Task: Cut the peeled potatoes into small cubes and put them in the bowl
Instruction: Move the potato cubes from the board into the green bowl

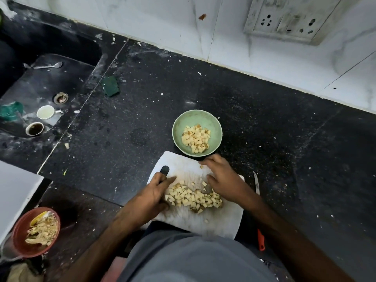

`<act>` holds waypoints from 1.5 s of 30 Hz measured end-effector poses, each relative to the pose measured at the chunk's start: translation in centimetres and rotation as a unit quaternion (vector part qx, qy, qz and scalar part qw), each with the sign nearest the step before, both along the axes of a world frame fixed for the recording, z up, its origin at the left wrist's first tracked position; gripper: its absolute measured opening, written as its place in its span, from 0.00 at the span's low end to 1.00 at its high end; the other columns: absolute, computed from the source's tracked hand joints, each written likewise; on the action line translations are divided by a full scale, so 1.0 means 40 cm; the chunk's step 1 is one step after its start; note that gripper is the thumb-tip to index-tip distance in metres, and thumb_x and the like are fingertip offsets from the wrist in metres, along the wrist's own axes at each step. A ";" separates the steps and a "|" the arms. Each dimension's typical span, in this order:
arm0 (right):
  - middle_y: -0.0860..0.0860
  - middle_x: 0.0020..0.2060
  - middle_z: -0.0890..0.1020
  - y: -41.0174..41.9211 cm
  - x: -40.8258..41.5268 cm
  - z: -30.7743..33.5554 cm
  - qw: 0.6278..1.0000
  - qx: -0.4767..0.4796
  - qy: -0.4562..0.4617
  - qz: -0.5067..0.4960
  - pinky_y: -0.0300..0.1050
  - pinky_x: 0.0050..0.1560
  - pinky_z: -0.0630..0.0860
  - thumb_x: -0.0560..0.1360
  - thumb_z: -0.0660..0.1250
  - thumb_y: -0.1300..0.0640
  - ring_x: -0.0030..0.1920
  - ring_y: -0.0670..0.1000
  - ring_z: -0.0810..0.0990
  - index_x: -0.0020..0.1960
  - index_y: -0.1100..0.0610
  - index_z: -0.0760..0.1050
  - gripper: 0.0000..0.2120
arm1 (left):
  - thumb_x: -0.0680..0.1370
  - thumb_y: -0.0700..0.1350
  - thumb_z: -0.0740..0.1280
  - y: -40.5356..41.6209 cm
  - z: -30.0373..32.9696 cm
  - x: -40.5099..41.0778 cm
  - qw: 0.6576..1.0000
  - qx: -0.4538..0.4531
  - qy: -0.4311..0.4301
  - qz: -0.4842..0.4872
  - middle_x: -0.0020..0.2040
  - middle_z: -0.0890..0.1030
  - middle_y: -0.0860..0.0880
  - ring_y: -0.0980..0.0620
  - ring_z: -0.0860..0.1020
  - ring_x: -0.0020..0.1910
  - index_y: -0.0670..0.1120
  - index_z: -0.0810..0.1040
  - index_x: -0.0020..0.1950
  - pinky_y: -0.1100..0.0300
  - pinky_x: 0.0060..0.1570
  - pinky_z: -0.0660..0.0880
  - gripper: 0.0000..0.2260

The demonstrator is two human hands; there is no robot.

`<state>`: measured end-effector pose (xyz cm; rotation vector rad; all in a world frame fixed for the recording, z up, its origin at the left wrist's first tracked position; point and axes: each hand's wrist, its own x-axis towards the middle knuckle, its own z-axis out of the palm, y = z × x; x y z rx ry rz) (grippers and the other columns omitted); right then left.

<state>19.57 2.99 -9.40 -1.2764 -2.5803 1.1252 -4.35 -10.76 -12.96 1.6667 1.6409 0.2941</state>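
Observation:
A heap of small potato cubes [195,197] lies on the white cutting board [221,220]. My left hand [154,194] rests on the board at the heap's left side, its fingers touching the cubes. My right hand [223,180] lies flat on the board at the heap's right, fingers stretched toward the far edge. Just beyond the board stands the green bowl [179,127], holding several potato cubes [195,138]. A knife with an orange handle [258,212] lies on the counter right of the board; neither hand holds it.
A red bowl of peelings [18,235] sits at the near left. The sink [40,82] at the far left holds two cups [45,111] and a spoon [48,66]. A green scrub pad [110,86] lies on the black counter. A tiled wall with a socket panel [284,17] runs behind.

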 end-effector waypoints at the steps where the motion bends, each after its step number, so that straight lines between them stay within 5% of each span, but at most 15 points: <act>1: 0.52 0.61 0.71 -0.010 -0.008 -0.017 1.000 0.024 -0.008 0.009 0.48 0.64 0.71 0.74 0.64 0.66 0.61 0.53 0.69 0.68 0.59 0.74 0.22 | 0.72 0.42 0.77 0.001 0.000 0.000 1.000 -0.004 0.000 0.003 0.60 0.60 0.63 0.57 0.75 0.53 0.53 0.63 0.80 0.54 0.56 0.78 0.39; 5: 0.52 0.59 0.72 -0.060 -0.014 -0.031 0.995 0.070 -0.002 0.074 0.49 0.63 0.72 0.72 0.61 0.68 0.59 0.53 0.70 0.67 0.62 0.75 0.23 | 0.73 0.39 0.76 -0.004 0.001 0.002 1.000 -0.002 -0.017 0.003 0.61 0.62 0.61 0.61 0.72 0.52 0.53 0.67 0.78 0.59 0.57 0.77 0.36; 8: 0.50 0.56 0.74 -0.088 0.006 -0.008 0.993 0.004 0.058 0.106 0.40 0.61 0.70 0.74 0.61 0.68 0.58 0.48 0.72 0.64 0.58 0.77 0.20 | 0.73 0.36 0.73 -0.006 -0.003 0.013 0.999 0.016 -0.028 0.000 0.61 0.62 0.64 0.63 0.72 0.53 0.54 0.69 0.76 0.63 0.56 0.75 0.33; 12: 0.47 0.55 0.75 -0.065 0.068 0.011 0.995 -0.008 0.089 -0.044 0.43 0.58 0.73 0.77 0.67 0.58 0.58 0.47 0.75 0.61 0.54 0.79 0.14 | 0.73 0.34 0.73 -0.004 -0.005 0.021 0.999 0.021 -0.041 0.014 0.60 0.62 0.65 0.64 0.74 0.53 0.53 0.70 0.75 0.63 0.56 0.76 0.33; 16: 0.47 0.61 0.66 -0.066 0.132 -0.003 0.994 -0.038 -0.093 -0.036 0.48 0.60 0.73 0.64 0.80 0.50 0.61 0.50 0.69 0.73 0.51 0.67 0.41 | 0.71 0.35 0.77 0.000 0.000 0.020 0.999 -0.003 -0.042 0.017 0.59 0.61 0.64 0.61 0.78 0.48 0.51 0.68 0.77 0.67 0.50 0.77 0.37; 19: 0.46 0.62 0.62 -0.101 0.127 -0.015 0.992 -0.081 -0.093 -0.041 0.40 0.53 0.73 0.62 0.81 0.55 0.60 0.47 0.69 0.76 0.49 0.59 0.48 | 0.71 0.35 0.77 0.010 -0.003 0.024 1.000 0.002 -0.009 -0.008 0.64 0.62 0.58 0.60 0.77 0.48 0.54 0.65 0.78 0.57 0.52 0.80 0.40; 21: 0.45 0.60 0.61 -0.117 0.106 -0.024 0.992 -0.090 -0.067 -0.052 0.34 0.48 0.71 0.64 0.77 0.64 0.59 0.47 0.71 0.74 0.49 0.61 0.44 | 0.71 0.35 0.76 0.018 -0.007 0.031 1.000 0.014 0.012 -0.018 0.66 0.63 0.54 0.54 0.76 0.56 0.54 0.65 0.78 0.54 0.57 0.79 0.39; 23: 0.44 0.59 0.62 -0.128 0.089 -0.037 0.994 -0.085 -0.050 -0.048 0.36 0.54 0.73 0.66 0.73 0.69 0.61 0.48 0.71 0.72 0.48 0.62 0.40 | 0.70 0.33 0.74 0.028 -0.004 0.039 0.999 0.022 0.015 -0.025 0.63 0.63 0.54 0.52 0.75 0.59 0.52 0.66 0.77 0.53 0.59 0.78 0.38; 25: 0.45 0.60 0.62 -0.130 0.077 -0.046 0.995 -0.078 -0.039 -0.041 0.40 0.58 0.74 0.66 0.72 0.69 0.61 0.48 0.71 0.71 0.48 0.64 0.38 | 0.71 0.33 0.73 0.038 0.002 0.049 0.999 0.025 0.011 -0.033 0.59 0.64 0.55 0.53 0.75 0.57 0.51 0.67 0.77 0.56 0.59 0.77 0.37; 33: 0.46 0.60 0.66 -0.143 0.026 -0.033 0.994 -0.099 0.019 -0.032 0.32 0.58 0.69 0.67 0.69 0.70 0.63 0.45 0.70 0.71 0.49 0.66 0.37 | 0.71 0.35 0.75 0.051 0.007 0.077 0.997 0.058 -0.003 -0.054 0.55 0.65 0.56 0.55 0.70 0.55 0.49 0.68 0.77 0.62 0.57 0.73 0.36; 37: 0.46 0.54 0.77 -0.110 0.068 0.002 0.993 -0.077 0.082 -0.033 0.44 0.55 0.77 0.69 0.65 0.70 0.55 0.43 0.78 0.63 0.50 0.77 0.26 | 0.71 0.30 0.71 0.039 0.015 0.054 0.997 0.046 -0.056 -0.031 0.56 0.68 0.59 0.63 0.75 0.46 0.52 0.66 0.78 0.63 0.51 0.77 0.38; 41: 0.45 0.54 0.77 -0.100 0.071 0.007 0.992 -0.020 0.120 -0.034 0.46 0.55 0.77 0.75 0.70 0.60 0.56 0.43 0.77 0.59 0.52 0.79 0.13 | 0.71 0.27 0.70 0.031 0.020 0.033 0.992 0.074 -0.099 0.011 0.57 0.73 0.57 0.62 0.79 0.48 0.53 0.69 0.76 0.71 0.50 0.74 0.38; 45: 0.49 0.72 0.65 -0.126 0.022 -0.046 0.994 0.058 0.037 0.087 0.47 0.72 0.62 0.72 0.68 0.34 0.73 0.49 0.61 0.76 0.53 0.64 0.39 | 0.71 0.33 0.76 0.038 0.023 0.045 0.986 0.105 -0.116 0.051 0.52 0.74 0.59 0.59 0.80 0.46 0.52 0.70 0.75 0.63 0.50 0.78 0.35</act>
